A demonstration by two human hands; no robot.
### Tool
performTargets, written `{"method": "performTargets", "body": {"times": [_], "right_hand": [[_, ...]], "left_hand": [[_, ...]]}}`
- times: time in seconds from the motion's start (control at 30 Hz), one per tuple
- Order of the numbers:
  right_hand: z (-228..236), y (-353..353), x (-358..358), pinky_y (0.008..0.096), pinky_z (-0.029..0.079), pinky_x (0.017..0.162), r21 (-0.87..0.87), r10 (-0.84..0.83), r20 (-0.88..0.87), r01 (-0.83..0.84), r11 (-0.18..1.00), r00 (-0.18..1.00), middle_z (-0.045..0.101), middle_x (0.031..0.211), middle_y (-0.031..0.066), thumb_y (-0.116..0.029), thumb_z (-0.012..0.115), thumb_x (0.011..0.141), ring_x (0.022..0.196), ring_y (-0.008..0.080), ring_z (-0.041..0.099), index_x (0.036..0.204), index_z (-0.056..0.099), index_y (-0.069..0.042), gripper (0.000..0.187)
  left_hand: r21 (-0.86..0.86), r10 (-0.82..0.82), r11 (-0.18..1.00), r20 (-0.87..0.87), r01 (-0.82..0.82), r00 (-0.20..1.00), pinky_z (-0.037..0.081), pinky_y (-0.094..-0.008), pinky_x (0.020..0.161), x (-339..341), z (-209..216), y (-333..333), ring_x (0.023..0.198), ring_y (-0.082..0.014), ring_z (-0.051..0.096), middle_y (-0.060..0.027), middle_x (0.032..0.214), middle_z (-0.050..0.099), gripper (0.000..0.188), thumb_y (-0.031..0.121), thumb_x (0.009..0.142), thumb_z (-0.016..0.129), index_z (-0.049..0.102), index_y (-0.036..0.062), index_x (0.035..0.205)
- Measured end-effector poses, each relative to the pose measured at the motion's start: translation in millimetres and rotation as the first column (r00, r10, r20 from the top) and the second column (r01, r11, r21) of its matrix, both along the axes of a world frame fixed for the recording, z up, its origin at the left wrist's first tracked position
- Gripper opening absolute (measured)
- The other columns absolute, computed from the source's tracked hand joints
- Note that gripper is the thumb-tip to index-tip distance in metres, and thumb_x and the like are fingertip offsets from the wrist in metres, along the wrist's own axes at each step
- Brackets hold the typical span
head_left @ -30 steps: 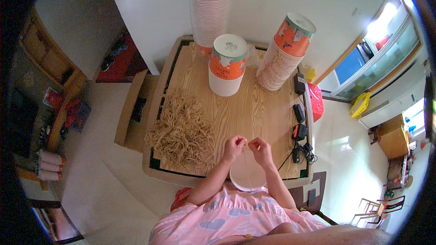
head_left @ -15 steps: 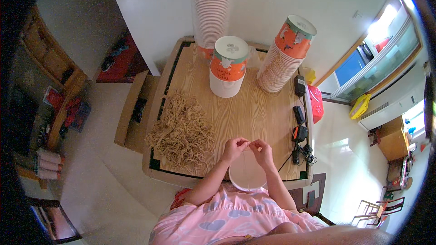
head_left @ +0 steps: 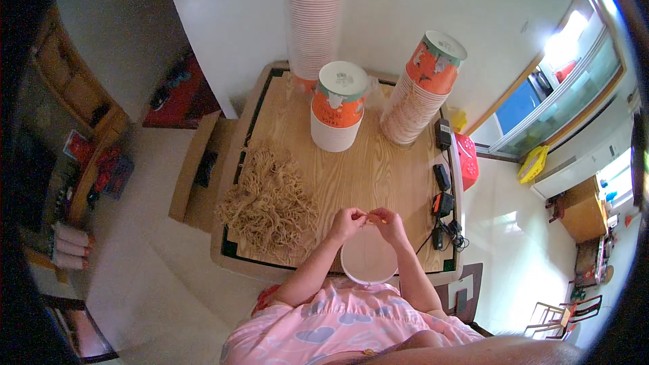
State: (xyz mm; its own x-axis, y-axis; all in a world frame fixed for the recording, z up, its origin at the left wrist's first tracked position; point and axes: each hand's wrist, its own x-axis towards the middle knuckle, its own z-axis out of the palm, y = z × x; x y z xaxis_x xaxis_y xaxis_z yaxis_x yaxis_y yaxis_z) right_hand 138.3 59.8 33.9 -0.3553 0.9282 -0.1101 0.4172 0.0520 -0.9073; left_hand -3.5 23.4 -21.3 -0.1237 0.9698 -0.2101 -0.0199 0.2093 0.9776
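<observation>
Close to my body at the table's near edge, a white paper bucket (head_left: pixel 369 260) shows me its open mouth. Above its far rim, my left hand (head_left: pixel 349 222) and my right hand (head_left: pixel 389 226) meet fingertip to fingertip, both pinched closed on a thin tan cord. The cord is mostly hidden by the fingers; a faint line of it runs down across the bucket. Left of my left hand lies a large tangled heap of tan cords (head_left: pixel 269 206).
Upside-down stacks of orange-and-green paper buckets (head_left: pixel 338 111) stand farther back, with a leaning stack (head_left: pixel 416 94) to the right and a tall one (head_left: pixel 314 20) by the wall. Black adapters and cables (head_left: pixel 443 204) line the table's right edge. A cardboard box (head_left: pixel 193 176) sits left of the table.
My hands stay pinched together over the bucket's far rim, with the right fingers slightly shifted. The view has tilted a little, so the bucket stacks appear lower.
</observation>
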Motion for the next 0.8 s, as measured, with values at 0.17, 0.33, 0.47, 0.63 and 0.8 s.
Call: {"method": "performTargets", "body": {"times": [0.17,0.33,0.47,0.63,0.8], "right_hand": [[8,5,-2,0.0276,0.044,0.059,0.011,0.066,0.091,-0.068,0.998,0.994,0.063,0.071,0.0051,-0.015,0.061,0.078,0.064,0.0110,0.054,0.081,0.063,-0.003,0.013],[-1,12,8,0.0241,0.043,0.062,-0.034,0.082,0.079,-0.080,0.996,0.993,0.060,0.070,0.0018,-0.013,0.060,0.078,0.067,0.0081,0.053,0.081,0.062,-0.002,0.012],[-7,13,21,0.0229,0.043,0.061,-0.171,0.124,-0.014,-0.124,0.977,0.992,0.058,0.070,-0.0005,-0.015,0.058,0.080,0.066,0.0079,0.052,0.081,0.061,-0.001,0.014],[-7,11,25,0.0231,0.042,0.058,-0.300,0.136,-0.016,-0.134,0.944,0.991,0.059,0.070,-0.0008,-0.016,0.060,0.079,0.065,0.0076,0.051,0.080,0.062,-0.002,0.015],[8,1,13,0.0224,0.042,0.060,-0.372,0.199,0.095,-0.150,0.916,0.975,0.057,0.070,-0.0009,-0.018,0.060,0.080,0.067,0.0073,0.051,0.081,0.061,-0.002,0.016]], "left_hand": [[0.076,0.049,0.996,-0.121,-0.040,0.991,0.047,-0.0261,0.057,3,-11,3,0.061,-0.0119,0.060,-0.0078,0.068,0.063,0.013,0.014,0.078,0.060,0.062,0.0012,0.081],[0.070,0.135,0.989,-0.022,-0.133,0.991,0.048,-0.0262,0.058,5,9,3,0.064,-0.0135,0.060,-0.0082,0.071,0.063,0.011,0.012,0.081,0.055,0.057,0.0013,0.081],[-0.092,0.233,0.972,0.480,-0.216,0.846,0.050,-0.0275,0.060,-2,0,-2,0.066,-0.0169,0.061,-0.0112,0.076,0.062,0.008,0.010,0.084,0.050,0.051,0.0023,0.088],[-0.086,0.116,0.993,0.475,-0.085,0.872,0.050,-0.0274,0.063,-5,12,-6,0.068,-0.0165,0.061,-0.0106,0.077,0.062,0.013,0.007,0.083,0.053,0.051,0.0016,0.094],[-0.017,-0.147,0.988,0.247,0.156,0.958,0.049,-0.0260,0.065,-12,7,-3,0.071,-0.0142,0.060,-0.0084,0.078,0.062,0.018,0.006,0.078,0.060,0.058,-0.0006,0.095]]}}
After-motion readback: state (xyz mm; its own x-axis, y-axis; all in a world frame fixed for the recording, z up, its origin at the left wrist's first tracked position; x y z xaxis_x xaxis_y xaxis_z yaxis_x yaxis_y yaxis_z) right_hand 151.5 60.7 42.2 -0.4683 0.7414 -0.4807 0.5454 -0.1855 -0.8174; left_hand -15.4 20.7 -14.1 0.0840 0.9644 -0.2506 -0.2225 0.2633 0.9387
